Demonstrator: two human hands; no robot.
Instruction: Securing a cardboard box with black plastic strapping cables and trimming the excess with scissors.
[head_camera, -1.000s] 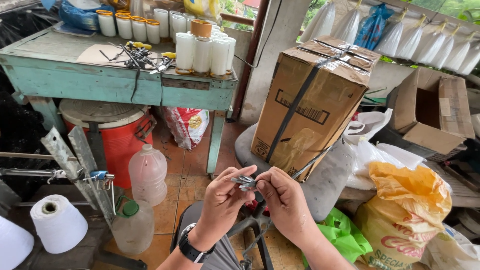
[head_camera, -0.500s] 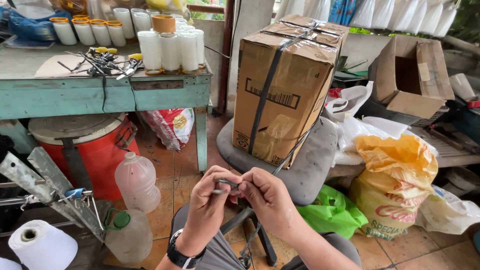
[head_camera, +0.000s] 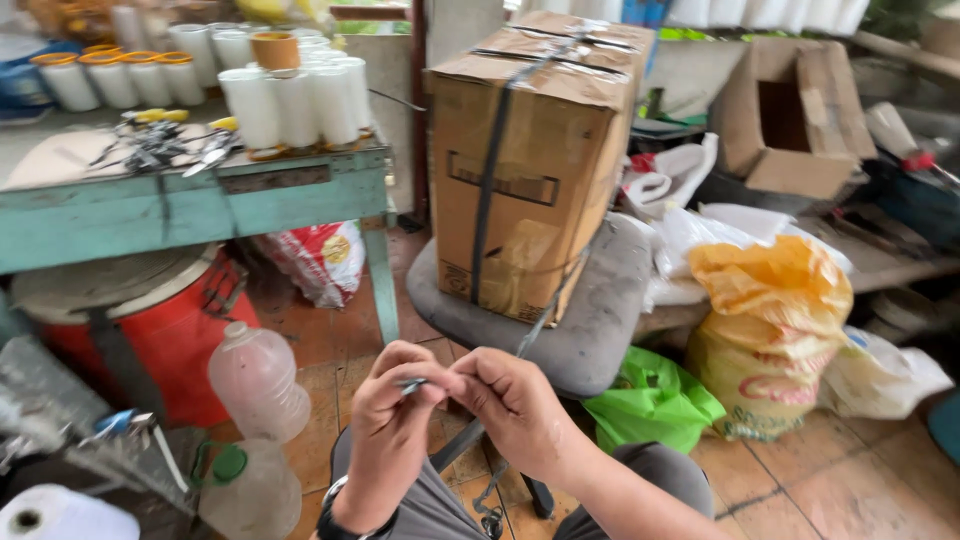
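Note:
My left hand (head_camera: 388, 428) and my right hand (head_camera: 512, 405) meet over my lap at the bottom centre of the head view. Between their fingertips they pinch a small grey metal piece (head_camera: 412, 383). A dark strap (head_camera: 540, 320) runs from near my right fingers up toward the big strapped cardboard box (head_camera: 528, 150), which stands on a grey seat cushion (head_camera: 600, 320) just beyond my hands. A black watch sits on my left wrist. How the strap joins the metal piece is hidden by my fingers.
A teal table (head_camera: 190, 205) at left bears white thread cones (head_camera: 295, 105) and scissors. Under it stand a red drum (head_camera: 165, 320) and two plastic bottles (head_camera: 258, 382). Yellow (head_camera: 770, 290), green (head_camera: 652, 400) and white bags lie right; an open box (head_camera: 790, 125) sits behind.
The view has swung rightward and dipped, shifting the table and box left. My hands stay together on the small metal piece, sitting slightly lower in the frame.

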